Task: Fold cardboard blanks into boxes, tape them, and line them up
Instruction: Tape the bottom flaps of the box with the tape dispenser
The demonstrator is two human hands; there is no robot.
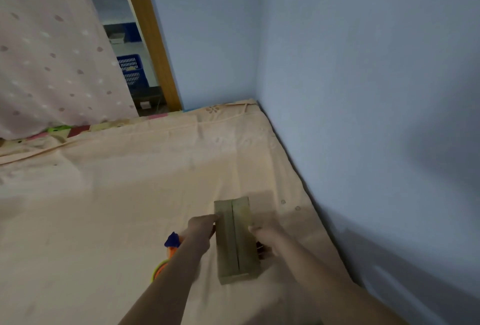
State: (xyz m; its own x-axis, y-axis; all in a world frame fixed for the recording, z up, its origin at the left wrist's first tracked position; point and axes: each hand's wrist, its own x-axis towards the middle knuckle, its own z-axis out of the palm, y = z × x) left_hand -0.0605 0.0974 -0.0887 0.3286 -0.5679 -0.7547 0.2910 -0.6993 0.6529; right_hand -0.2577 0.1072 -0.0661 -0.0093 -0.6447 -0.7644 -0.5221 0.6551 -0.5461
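I see one cardboard box (237, 240), long and narrow, lying flat on the peach bedsheet (117, 194) near the right edge of the bed, close to the blue wall (363, 90) but not touching it. Its two top flaps meet along a dark centre seam running lengthwise; I see no tape on the seam, though the frame is blurred. My left hand (201, 231) sits against the box's left long side, fingers extended forward along the upper left edge, fingertips reaching the top corner region; the fingers look fairly straight, pressing rather than wrapping. My right hand (262, 240) is against the right long side, with fingertips on the top right edge; motion blur hides how far the remaining fingers curl, so I cannot tell whether this hand is clasping the box or only bracing it. A small dark shape shows beside the right palm; unidentifiable. Behind my left forearm lies a tape dispenser (168, 252), blue and orange, with a green-yellow ring visible below it, resting on the sheet just left of the box. Surface: bed with wrinkled sheet, faint flower print, patterned fabric at the far edge. Room: blue walls meeting at a corner, wooden-framed mirror (145, 38) at left reflecting a blue basket (132, 71), pink dotted curtain (52, 51) at far left.
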